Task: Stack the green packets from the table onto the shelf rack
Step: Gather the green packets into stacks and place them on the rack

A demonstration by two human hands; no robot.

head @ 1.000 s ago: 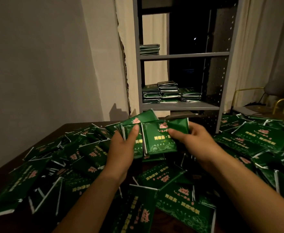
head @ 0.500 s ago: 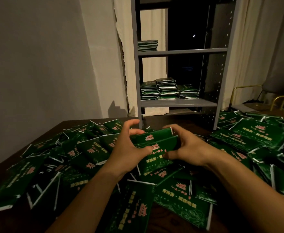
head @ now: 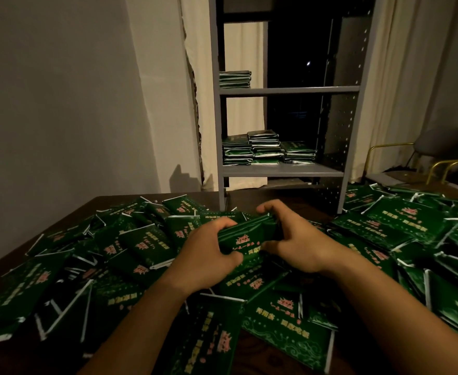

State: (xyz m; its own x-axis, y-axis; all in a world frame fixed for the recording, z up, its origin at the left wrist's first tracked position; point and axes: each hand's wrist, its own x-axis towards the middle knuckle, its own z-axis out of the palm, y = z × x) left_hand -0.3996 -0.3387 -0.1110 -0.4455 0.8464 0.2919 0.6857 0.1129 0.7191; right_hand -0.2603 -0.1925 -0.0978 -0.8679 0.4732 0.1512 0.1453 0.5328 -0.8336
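Both hands, left hand (head: pixel 209 250) and right hand (head: pixel 298 244), clasp a small bundle of glossy green foil packets (head: pixel 245 238) above the table pile. Step: squaring the bundle. Next, judged: carry it to the grey metal shelf rack (head: pixel 282 171).

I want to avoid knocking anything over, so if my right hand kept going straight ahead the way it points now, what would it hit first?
Your right hand grips the bundle of packets, pointing forward and left. Beyond the bundle, probably the loose packets on the table; depth is unclear.
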